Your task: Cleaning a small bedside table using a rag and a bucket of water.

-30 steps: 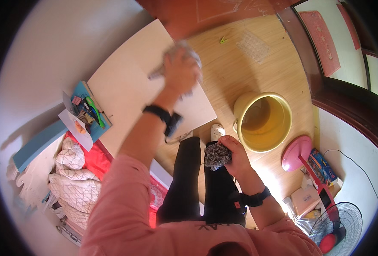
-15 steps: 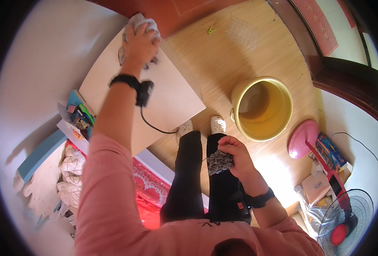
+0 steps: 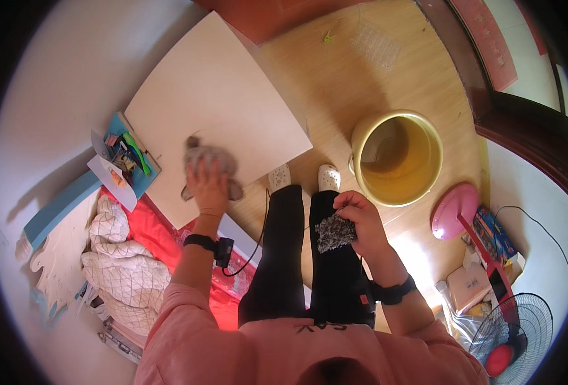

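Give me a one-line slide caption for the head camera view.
Left hand presses a grey cloth on a white tabletop; right hand holds a speckled cloth.

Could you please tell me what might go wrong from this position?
The left hand presses a grey cloth near the white tabletop's edge, so the cloth could slip off. The yellow bucket stands close beside the feet and might get kicked. A black cable trails by the legs, perhaps snagging.

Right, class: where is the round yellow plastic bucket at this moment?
In the head view, the round yellow plastic bucket stands on the wooden floor on the person's right, just beyond the white slippers and beside the pink round stool.
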A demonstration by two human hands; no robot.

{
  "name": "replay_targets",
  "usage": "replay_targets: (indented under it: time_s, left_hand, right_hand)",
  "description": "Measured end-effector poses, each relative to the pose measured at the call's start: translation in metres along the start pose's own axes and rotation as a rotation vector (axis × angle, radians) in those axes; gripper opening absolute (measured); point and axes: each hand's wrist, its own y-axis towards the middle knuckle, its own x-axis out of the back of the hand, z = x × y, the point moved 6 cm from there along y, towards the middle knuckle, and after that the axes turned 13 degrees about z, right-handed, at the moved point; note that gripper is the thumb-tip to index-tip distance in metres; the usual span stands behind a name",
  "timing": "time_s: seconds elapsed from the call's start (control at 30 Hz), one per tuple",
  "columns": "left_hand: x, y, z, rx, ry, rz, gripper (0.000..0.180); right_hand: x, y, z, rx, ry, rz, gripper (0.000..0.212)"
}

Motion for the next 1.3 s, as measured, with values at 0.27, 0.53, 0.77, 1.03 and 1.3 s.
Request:
replay_targets:
  time_s: [0.27,0.53,0.77,1.03,1.3]
  left_hand:
    - [0.026,0.069,-0.108,-0.075,-0.182,-0.167,0.04]
    - [0.028,0.051,-0.145,-0.251,-0.313,-0.151,0.033]
    - [-0.026,-0.087,0.061,0.187,-0.034,0.003,0.039]
    - [-0.014,-0.05,-0.004,0.458,-0.143,-0.059,0.041]
    - [0.009,0.064,-0.179,-0.253,-0.258,0.0,0.036]
  right_hand:
    - [0.0,0.005,-0.002,0.005,-0.022,-0.009,0.023]
    - [-0.004,0.011,0.026,0.104,-0.241,-0.138,0.022]
    - [-0.003,0.016,0.024,0.076,-0.327,-0.121,0.022]
    - [-0.008,0.019,0.0,0.025,-0.293,-0.11,0.023]
    - [-0.016,0.011,0.007,0.091,-0.349,-0.162,0.022]
